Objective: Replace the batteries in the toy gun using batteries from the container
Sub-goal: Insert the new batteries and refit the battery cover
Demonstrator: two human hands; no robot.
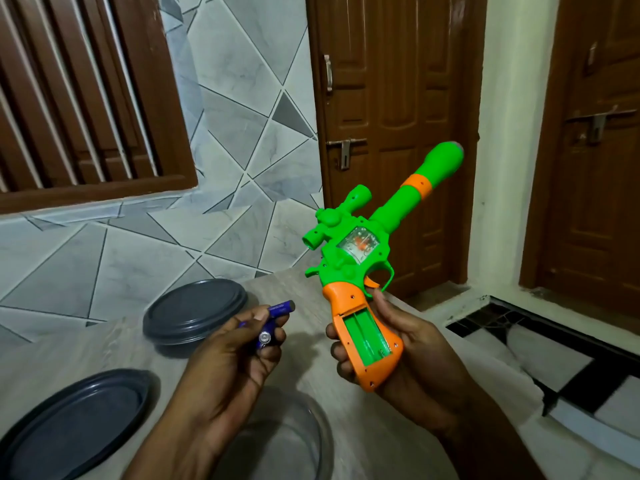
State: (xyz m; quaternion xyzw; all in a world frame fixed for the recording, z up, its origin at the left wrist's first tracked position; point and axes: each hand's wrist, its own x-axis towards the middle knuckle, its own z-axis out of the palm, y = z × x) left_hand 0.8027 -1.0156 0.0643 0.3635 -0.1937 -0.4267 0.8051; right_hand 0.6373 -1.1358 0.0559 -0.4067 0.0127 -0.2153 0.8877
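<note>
My right hand grips the orange handle of a green and orange toy gun, barrel pointing up and away to the right. The battery bay in the handle lies open and shows green plastic with no batteries inside. My left hand holds two purple batteries between fingers and thumb, just left of the gun handle. A clear glass bowl sits on the table below my left wrist, partly hidden by my forearm.
A round container with a dark grey lid stands on the beige table behind my left hand. A loose dark lid lies at the lower left. Tiled wall, a louvred window and brown doors stand behind; the table edge drops off at the right.
</note>
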